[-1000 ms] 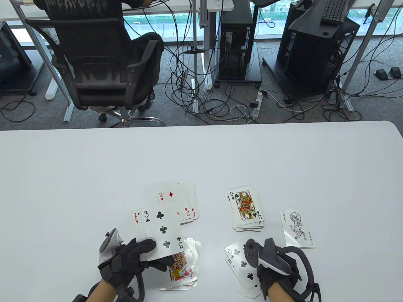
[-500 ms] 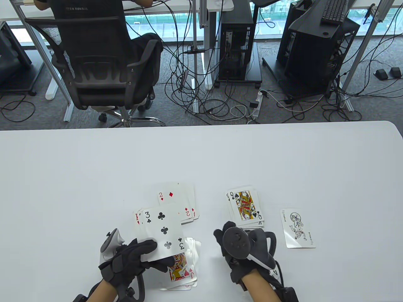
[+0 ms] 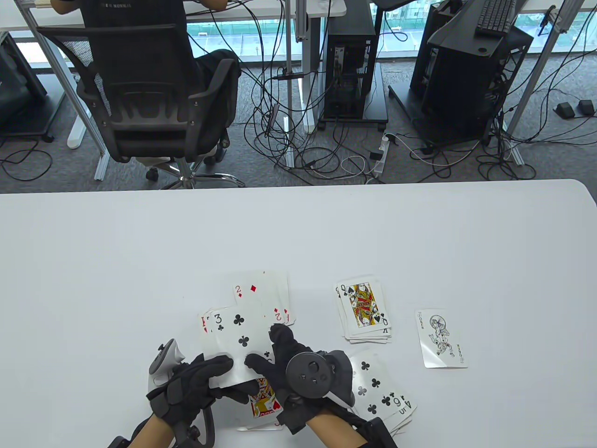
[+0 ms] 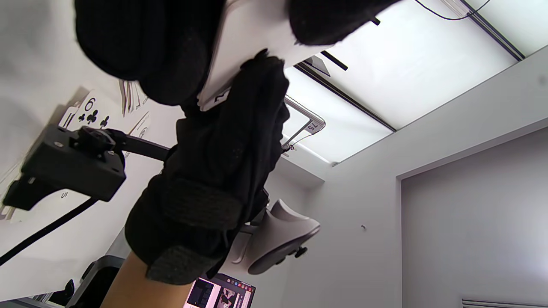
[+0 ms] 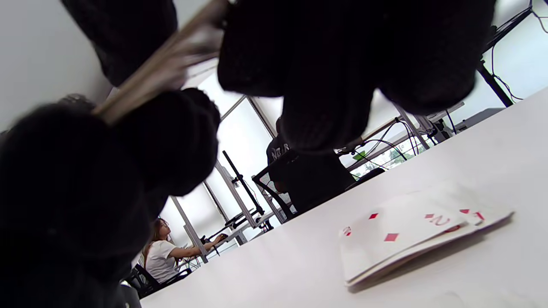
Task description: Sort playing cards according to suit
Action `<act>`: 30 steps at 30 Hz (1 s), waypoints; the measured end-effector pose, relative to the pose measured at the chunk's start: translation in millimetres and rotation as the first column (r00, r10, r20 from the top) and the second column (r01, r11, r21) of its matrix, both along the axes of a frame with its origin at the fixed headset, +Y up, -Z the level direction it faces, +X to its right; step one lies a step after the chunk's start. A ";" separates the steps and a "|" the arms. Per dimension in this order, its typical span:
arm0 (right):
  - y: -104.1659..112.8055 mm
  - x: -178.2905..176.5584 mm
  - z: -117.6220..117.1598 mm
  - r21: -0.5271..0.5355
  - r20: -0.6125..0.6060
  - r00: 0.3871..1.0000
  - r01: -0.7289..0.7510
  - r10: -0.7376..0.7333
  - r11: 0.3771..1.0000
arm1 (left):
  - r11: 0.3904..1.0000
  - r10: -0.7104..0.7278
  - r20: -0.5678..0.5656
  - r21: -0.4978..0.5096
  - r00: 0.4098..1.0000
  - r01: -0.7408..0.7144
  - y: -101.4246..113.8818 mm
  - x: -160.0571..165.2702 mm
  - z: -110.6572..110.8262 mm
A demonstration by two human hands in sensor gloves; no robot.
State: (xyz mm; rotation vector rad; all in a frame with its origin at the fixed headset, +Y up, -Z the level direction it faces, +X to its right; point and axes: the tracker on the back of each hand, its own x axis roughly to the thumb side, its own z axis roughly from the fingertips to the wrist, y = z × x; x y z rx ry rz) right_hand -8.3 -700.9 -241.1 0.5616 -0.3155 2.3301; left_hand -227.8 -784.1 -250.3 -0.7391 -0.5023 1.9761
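L hand point(image 3: 196, 382) holds a fanned stack of cards point(image 3: 235, 343) above the table point(image 3: 140, 242), thumb curled over the face, other fingers under it; top card is the 3 of clubs point(image 3: 240, 338), face up, w/ a red-marked card edge peeking out at its left. R hand point(image 3: 291, 368) reaches across to that same stack, thumb on the 3's lower right area and a finger at its right edge, so it pinches the 3 of clubs; R wrist view shows card edges clamped between dark gloved fingers point(image 5: 171, 141). L wrist view: the white cards sit between the L hand's fingers at top of frame, R hand's glove right below them. Piles on the table: diamonds pile point(image 3: 266, 298) w/ the 2 of diamonds on top, just beyond the held stack; a pile w/ a red jack point(image 3: 263, 401) on top, under both hands, suit partly hidden; clubs pile point(image 3: 385, 394) w/ a 6 on top and a 4 edge showing, just R of the R hand; spades pile point(image 3: 364, 310) topped by the Q of spades, further back; a joker point(image 3: 440, 338) alone, R of the spades pile, apart from it. Behind the table: a person in a black office chair point(image 3: 149, 107), cables on the floor, PC towers point(image 3: 352, 60)
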 end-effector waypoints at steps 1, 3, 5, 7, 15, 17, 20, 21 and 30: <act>-0.2 0.1 -0.9 -0.021 0.001 1.000 0.008 -0.008 1.000 | 1.000 0.004 0.000 0.000 1.000 -0.004 0.1 0.3 0.0; -0.3 0.5 -1.7 -0.044 0.016 0.999 0.039 -0.039 0.998 | 1.000 0.006 0.000 0.001 1.000 -0.006 0.0 0.5 0.0; -0.5 0.8 -2.2 -0.068 0.020 0.998 0.062 -0.061 0.996 | 1.000 0.005 0.000 -0.001 1.000 -0.005 -0.2 0.4 0.0; -1.0 1.8 -2.3 -0.067 0.029 0.996 0.088 -0.086 0.994 | 1.000 0.011 0.001 -0.002 1.000 -0.011 -0.2 0.8 0.1; -7.1 9.0 -5.0 -0.132 0.048 0.972 0.233 -0.228 0.964 | 1.000 0.017 0.007 0.004 1.000 -0.017 0.6 1.5 0.0; -7.2 12.1 -7.5 -0.143 0.050 0.979 0.202 -0.197 0.969 | 1.000 0.009 0.006 0.005 1.000 -0.009 0.5 1.2 -0.3; -5.5 21.4 -10.8 -0.115 0.083 0.983 0.176 -0.167 0.978 | 1.000 0.007 -0.004 0.005 1.000 -0.007 0.3 0.3 -0.8; -4.7 27.3 -12.5 -0.120 0.101 0.982 0.174 -0.162 0.977 | 1.000 0.013 -0.006 0.006 1.000 -0.013 0.5 0.3 -0.8; 2.6 107.6 -12.0 -0.095 0.247 0.953 0.205 -0.176 0.974 | 1.000 0.029 -0.006 0.006 1.000 -0.028 1.3 0.6 -0.5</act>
